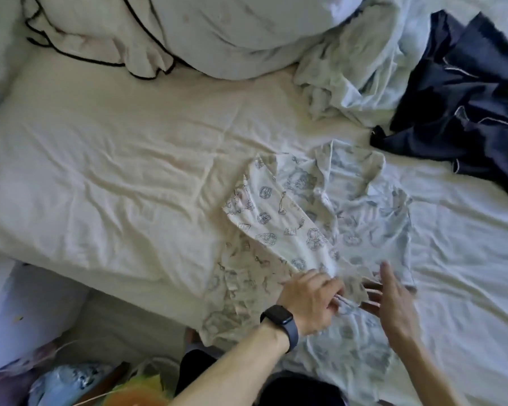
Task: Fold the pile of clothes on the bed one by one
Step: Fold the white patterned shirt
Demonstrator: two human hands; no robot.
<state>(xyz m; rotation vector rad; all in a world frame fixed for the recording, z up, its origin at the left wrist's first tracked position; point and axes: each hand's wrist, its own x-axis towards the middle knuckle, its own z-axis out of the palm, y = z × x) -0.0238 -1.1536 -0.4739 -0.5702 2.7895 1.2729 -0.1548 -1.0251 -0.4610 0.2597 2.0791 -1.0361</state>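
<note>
A white pyjama shirt with blue printed figures [349,212] lies spread on the bed, collar toward the far side, its left sleeve folded diagonally across the front. My left hand [311,300], with a dark watch on the wrist, pinches the end of that folded sleeve near the shirt's middle. My right hand [393,300] rests flat with fingers apart on the shirt just to the right. A dark navy garment with white piping [464,106] lies crumpled at the far right. A pale green-white garment [349,74] is bunched beside it.
A white sheet [115,171] covers the bed. A ruffled pillow with black trim [94,39] and a bunched duvet [241,33] lie at the head. Beyond the bed's near-left edge, colourful items [79,385] sit on the floor.
</note>
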